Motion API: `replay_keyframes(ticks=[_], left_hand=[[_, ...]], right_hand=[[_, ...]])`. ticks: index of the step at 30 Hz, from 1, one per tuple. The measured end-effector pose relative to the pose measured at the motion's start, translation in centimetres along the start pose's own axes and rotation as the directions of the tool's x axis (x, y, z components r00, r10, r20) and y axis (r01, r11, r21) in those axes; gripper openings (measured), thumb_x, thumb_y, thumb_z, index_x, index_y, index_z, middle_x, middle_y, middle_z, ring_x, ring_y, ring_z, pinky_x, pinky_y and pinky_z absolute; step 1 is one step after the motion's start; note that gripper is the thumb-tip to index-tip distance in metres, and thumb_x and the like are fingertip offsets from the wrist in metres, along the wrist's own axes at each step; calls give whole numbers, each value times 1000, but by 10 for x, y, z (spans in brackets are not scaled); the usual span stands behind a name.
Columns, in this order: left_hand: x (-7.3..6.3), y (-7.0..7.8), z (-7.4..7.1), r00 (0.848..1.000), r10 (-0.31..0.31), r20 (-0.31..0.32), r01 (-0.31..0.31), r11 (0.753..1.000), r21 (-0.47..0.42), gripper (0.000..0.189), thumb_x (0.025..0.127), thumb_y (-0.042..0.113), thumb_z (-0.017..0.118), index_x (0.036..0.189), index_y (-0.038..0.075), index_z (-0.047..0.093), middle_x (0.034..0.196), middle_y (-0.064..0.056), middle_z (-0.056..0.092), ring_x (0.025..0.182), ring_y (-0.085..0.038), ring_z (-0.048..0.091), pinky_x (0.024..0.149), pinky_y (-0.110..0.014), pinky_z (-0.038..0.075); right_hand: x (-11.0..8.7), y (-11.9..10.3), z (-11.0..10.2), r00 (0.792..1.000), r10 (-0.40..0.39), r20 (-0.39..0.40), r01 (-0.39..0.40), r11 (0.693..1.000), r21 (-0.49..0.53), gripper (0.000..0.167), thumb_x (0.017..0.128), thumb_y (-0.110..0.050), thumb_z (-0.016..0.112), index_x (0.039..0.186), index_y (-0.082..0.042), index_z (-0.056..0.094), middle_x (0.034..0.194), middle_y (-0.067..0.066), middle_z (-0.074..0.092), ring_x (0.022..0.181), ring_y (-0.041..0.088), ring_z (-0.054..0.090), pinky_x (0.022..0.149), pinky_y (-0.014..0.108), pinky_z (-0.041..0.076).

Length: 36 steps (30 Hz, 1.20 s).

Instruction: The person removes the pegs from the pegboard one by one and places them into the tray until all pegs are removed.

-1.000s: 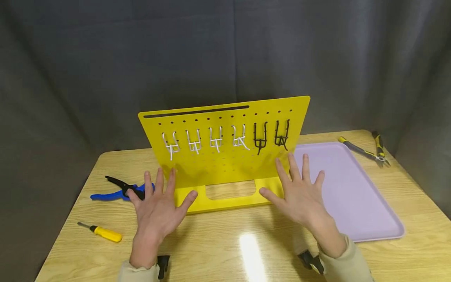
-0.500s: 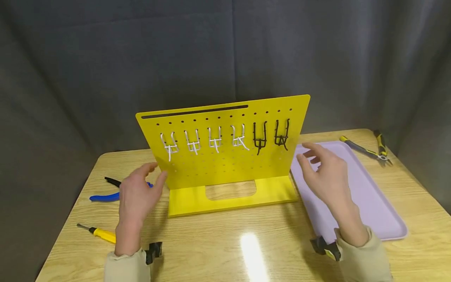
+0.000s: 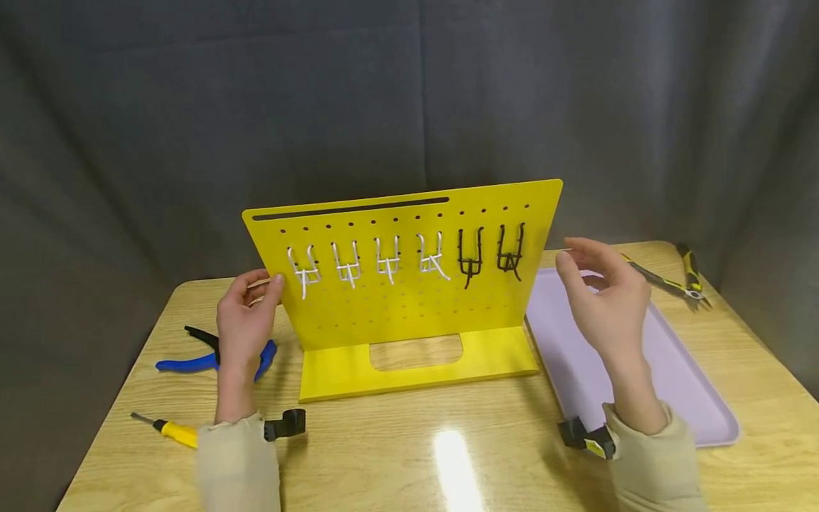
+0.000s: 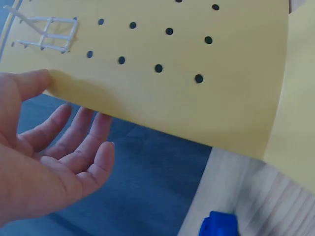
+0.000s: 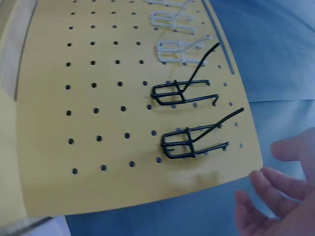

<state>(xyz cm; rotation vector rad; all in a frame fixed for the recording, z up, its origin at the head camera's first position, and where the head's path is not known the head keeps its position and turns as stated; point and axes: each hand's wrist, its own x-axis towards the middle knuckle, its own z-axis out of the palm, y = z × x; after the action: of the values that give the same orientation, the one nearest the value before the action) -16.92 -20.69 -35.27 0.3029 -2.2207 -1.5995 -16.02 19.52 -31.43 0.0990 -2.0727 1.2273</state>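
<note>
Pegboard (image 3: 406, 302) stands between left grip (image 3: 246, 320) and right grip (image 3: 611, 302).

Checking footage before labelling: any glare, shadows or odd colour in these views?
Head: bright glare streak on the table, bottom centre; left wrist: soft shadow on the board by the left hand; right wrist: curtain looks blue, though grey in the head view, and the right hand is slightly soft.

No text, label, brand, number or sign can be read in any view.
</note>
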Motion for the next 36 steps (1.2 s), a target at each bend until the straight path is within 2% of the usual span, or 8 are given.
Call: replay_keyframes(ticks=[4, 8, 13, 18, 23, 26, 30, 36], left_hand=[[2, -2, 2, 999, -32, -19, 30, 995, -91, 34, 93, 30, 64, 116, 6, 57, 95, 5, 59, 87, -11, 59, 70, -19, 44], [2, -4, 1, 999, -42, -30, 39, 994, -100, 30, 92, 30, 66, 107, 4, 61, 83, 11, 60, 82, -10, 59, 72, -21, 45], [3, -5, 1, 999, -44, -12, 42, 993, -115, 31, 92, 30, 66, 101, 1, 63, 80, 11, 60, 80, -12, 60, 74, -23, 45], [5, -3, 3, 998, -59, 2, 59, 992, -108, 31, 92, 32, 65, 101, 3, 63, 81, 11, 59, 81, -11, 59, 76, -24, 45], [7, -2, 4, 999, -54, 1, 54, 993, -107, 33, 92, 33, 65, 102, 3, 63, 82, 11, 60, 80, -9, 58, 76, -24, 45], [7, -2, 2, 998, -70, -3, 69, 993, -95, 32, 91, 35, 65, 102, 5, 63, 82, 11, 60, 80, -7, 59, 74, -24, 44], [6, -4, 2, 995, -100, 10, 101, 991, -84, 34, 91, 38, 64, 103, 6, 63, 85, 12, 59, 82, -7, 59, 73, -25, 44], [5, -4, 1, 993, -114, 20, 115, 991, -69, 36, 92, 38, 63, 106, 6, 62, 87, 13, 59, 83, -5, 58, 74, -25, 44]], right_hand=[[-4, 5, 0, 999, 38, -22, -39, 999, -37, 21, 89, -15, 67, 105, -2, 72, 84, -27, 57, 76, -5, 57, 66, 13, 43], [-6, 5, 0, 999, 34, -23, -35, 998, -48, 21, 89, -15, 67, 105, -2, 71, 84, -27, 57, 76, -6, 57, 66, 14, 43], [-6, 5, 1, 999, 44, 12, -44, 998, -34, 21, 89, -14, 67, 106, -3, 71, 93, -10, 65, 78, -3, 58, 67, 14, 44], [-7, 6, -1, 993, 105, 58, -107, 994, 34, 26, 88, -12, 68, 114, -6, 69, 106, -3, 63, 84, 3, 60, 68, 13, 46], [-4, 5, 0, 985, 118, 126, -139, 976, 170, 27, 90, -7, 65, 117, -3, 66, 98, -6, 63, 80, 8, 63, 68, 17, 50], [-3, 6, 2, 968, 104, 227, -158, 960, 232, 29, 92, -6, 63, 120, 0, 63, 91, -6, 63, 69, 9, 64, 66, 19, 51], [-5, 11, 4, 923, 77, 378, -180, 952, 247, 34, 93, -11, 63, 124, 2, 58, 90, 0, 64, 63, 11, 63, 66, 21, 52], [-9, 16, 14, 885, 55, 462, -200, 941, 271, 33, 94, -11, 62, 125, 1, 59, 92, 4, 66, 67, 14, 65, 69, 25, 52]])
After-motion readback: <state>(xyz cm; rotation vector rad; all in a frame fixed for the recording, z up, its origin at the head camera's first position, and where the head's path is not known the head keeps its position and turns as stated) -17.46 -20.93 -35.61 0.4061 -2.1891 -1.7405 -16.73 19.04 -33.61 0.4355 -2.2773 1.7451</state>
